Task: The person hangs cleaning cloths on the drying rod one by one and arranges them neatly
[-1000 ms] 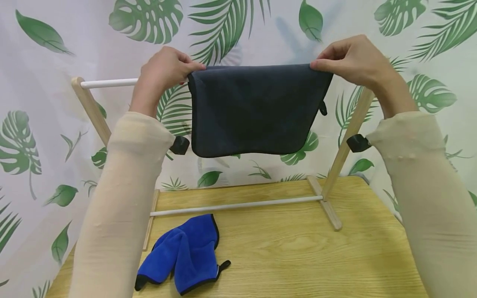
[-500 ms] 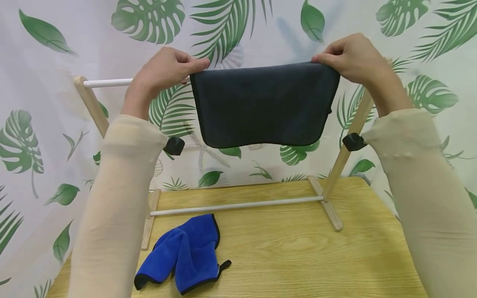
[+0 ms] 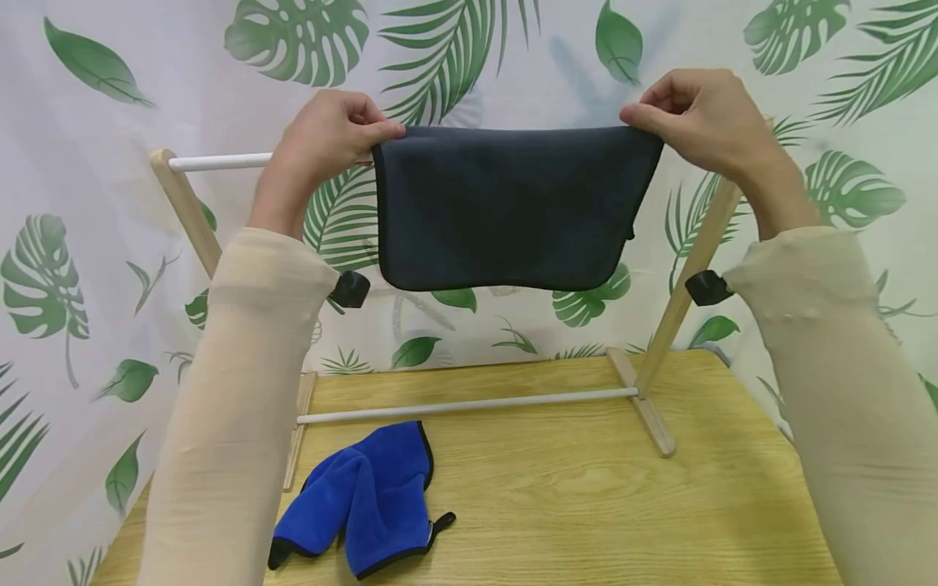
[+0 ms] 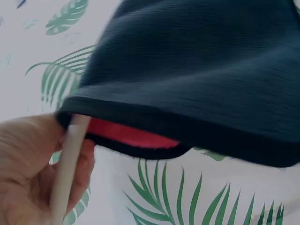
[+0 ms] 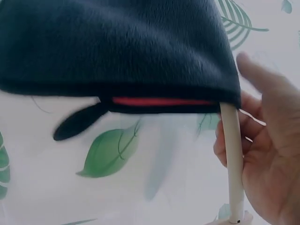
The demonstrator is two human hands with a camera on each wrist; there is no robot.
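A dark grey towel (image 3: 506, 207) with black edging hangs folded over the rack's white top rod (image 3: 220, 162). At its upper left corner my left hand (image 3: 326, 142) pinches the cloth between thumb and fingers. My right hand (image 3: 707, 122) pinches the upper right corner. The left wrist view shows the rod (image 4: 69, 164) running inside the fold, with a red inner side (image 4: 131, 135) between the two layers. A black hanging loop (image 5: 79, 123) sticks out from the towel's side edge in the right wrist view.
A crumpled blue towel (image 3: 381, 496) with black trim lies at the front left of the wooden table (image 3: 586, 505). The rack has slanted wooden legs (image 3: 685, 285) and a white lower rod (image 3: 469, 404). Behind it hangs a leaf-patterned cloth (image 3: 513, 49).
The dark towel's lower edge has risen slightly, and its right side has swung a little. Both hands keep their grip on the upper corners, shifting only slightly.
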